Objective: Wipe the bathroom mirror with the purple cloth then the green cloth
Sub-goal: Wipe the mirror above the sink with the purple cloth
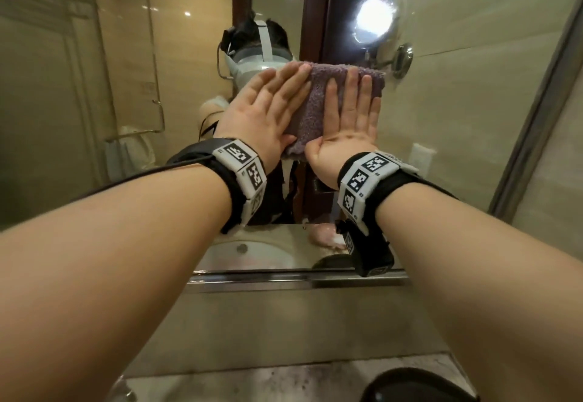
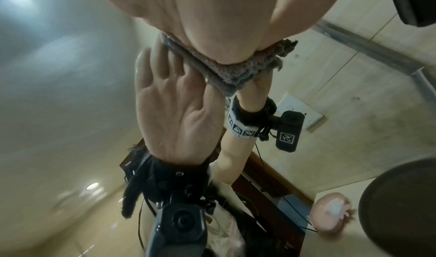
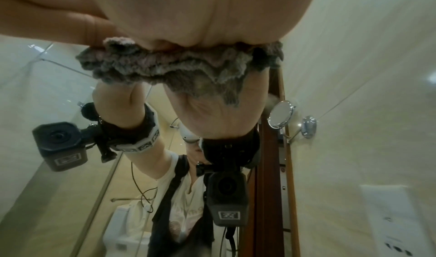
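Observation:
A folded purple cloth lies flat against the bathroom mirror at about head height. My left hand presses on the cloth's left part with straight, spread fingers. My right hand presses on its right part, fingers straight and pointing up. In the left wrist view my left hand's palm bears on the cloth's edge, with the hand's reflection below it. The right wrist view shows my right hand's palm on the bunched cloth. No green cloth is in view.
A round chrome magnifying mirror on a wall arm glares at the upper right, close to the cloth. The mirror's chrome lower edge runs above the stone counter. A black round object sits on the counter's right. A pink object shows in the reflection.

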The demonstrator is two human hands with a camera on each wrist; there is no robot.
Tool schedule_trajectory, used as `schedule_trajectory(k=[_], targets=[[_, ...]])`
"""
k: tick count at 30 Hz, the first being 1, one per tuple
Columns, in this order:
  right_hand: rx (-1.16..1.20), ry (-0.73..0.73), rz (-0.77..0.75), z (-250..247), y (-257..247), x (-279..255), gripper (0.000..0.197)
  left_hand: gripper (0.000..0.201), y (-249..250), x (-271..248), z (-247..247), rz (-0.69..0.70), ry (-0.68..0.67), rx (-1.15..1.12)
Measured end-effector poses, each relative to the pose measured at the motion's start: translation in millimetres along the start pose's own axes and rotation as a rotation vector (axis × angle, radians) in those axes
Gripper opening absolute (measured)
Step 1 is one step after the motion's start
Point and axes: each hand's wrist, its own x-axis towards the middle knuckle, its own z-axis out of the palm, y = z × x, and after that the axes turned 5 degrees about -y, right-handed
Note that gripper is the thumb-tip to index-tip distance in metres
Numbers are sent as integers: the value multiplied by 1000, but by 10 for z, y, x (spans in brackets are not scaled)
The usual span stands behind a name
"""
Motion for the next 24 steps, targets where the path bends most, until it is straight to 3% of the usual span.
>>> schedule_trajectory(k=[11, 24], targets=[[5, -38, 1, 66, -653, -13, 93, 67, -400, -306, 345, -5, -34, -24], [-45, 88, -111, 196, -351, -73, 81, 64, -166, -294, 334, -17, -80, -5]])
